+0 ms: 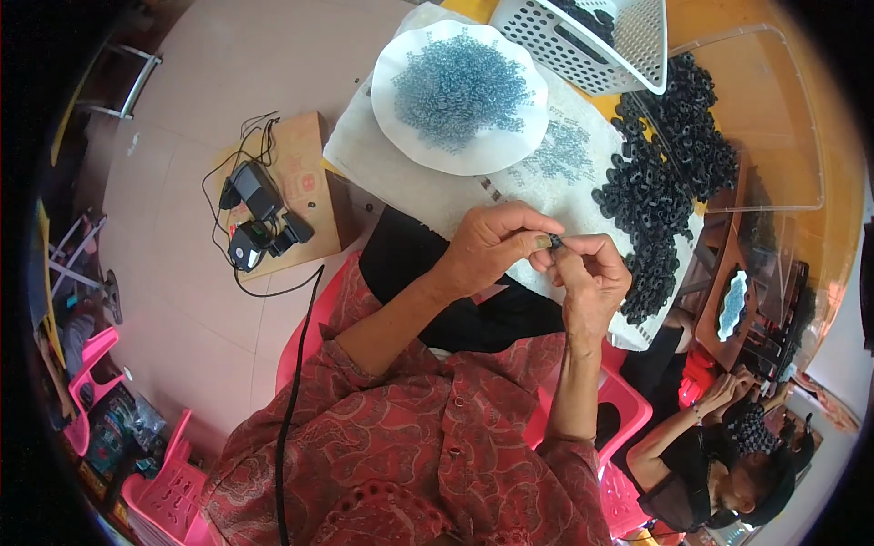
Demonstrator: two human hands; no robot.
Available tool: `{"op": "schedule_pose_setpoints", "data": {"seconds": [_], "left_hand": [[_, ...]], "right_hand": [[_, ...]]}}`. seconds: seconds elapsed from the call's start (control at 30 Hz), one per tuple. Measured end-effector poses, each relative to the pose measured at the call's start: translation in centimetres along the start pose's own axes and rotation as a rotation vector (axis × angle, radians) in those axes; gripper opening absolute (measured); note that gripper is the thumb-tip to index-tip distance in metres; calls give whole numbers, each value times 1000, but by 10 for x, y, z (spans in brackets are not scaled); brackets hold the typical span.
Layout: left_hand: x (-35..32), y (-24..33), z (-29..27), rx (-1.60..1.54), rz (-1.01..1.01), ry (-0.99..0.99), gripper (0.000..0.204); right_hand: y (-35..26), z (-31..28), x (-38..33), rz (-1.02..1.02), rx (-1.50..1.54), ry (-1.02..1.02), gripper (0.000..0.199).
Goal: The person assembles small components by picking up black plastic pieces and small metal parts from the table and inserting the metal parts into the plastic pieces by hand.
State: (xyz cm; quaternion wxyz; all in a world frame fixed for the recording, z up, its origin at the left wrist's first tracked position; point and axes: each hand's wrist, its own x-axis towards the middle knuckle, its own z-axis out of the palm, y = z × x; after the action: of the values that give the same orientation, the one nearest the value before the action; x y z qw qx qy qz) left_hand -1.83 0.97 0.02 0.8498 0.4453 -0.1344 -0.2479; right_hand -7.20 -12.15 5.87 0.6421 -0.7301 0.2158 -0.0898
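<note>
My left hand (496, 246) and my right hand (592, 278) meet over my lap, fingertips together. Between them sits a small black ring part (554, 241), pinched from both sides. Just beyond the hands lies a heap of the same black rings (665, 182) on a white cloth (428, 187). A white plate (401, 73) holds a mound of small clear bluish rings (460, 86). More bluish rings (560, 155) lie loose on the cloth between the plate and the black heap.
A white perforated basket (587, 41) with black rings stands at the top. A clear plastic tray (774, 118) lies at the right. A cardboard box (300, 182) with black chargers and cables sits on the floor at left. Another person (719, 455) works at lower right. Pink stools stand around.
</note>
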Motion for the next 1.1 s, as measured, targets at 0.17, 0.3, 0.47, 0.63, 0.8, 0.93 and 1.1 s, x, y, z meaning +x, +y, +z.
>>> {"op": "schedule_pose_setpoints", "data": {"seconds": [0.17,0.3,0.47,0.63,0.8,0.93,1.1], "left_hand": [[-1,-3,0,22,30,20,19],[-1,-5,0,0,41,20,19],[-1,-6,0,44,82,25,18],[-2,-6,1,97,120,38,16],[-1,-6,0,61,129,25,16],[-1,-2,-2,-28,64,-1,17],[-2,0,-5,-58,1,-39,17]], "right_hand": [[-2,1,2,45,-5,1,5],[-2,1,6,88,107,-14,6],[0,-1,6,80,52,-16,6],[-4,3,2,45,-24,-9,5],[-5,-1,-2,-13,-47,-69,7],[-9,-12,1,38,17,-161,9],[5,-27,11,125,210,-343,13]]}}
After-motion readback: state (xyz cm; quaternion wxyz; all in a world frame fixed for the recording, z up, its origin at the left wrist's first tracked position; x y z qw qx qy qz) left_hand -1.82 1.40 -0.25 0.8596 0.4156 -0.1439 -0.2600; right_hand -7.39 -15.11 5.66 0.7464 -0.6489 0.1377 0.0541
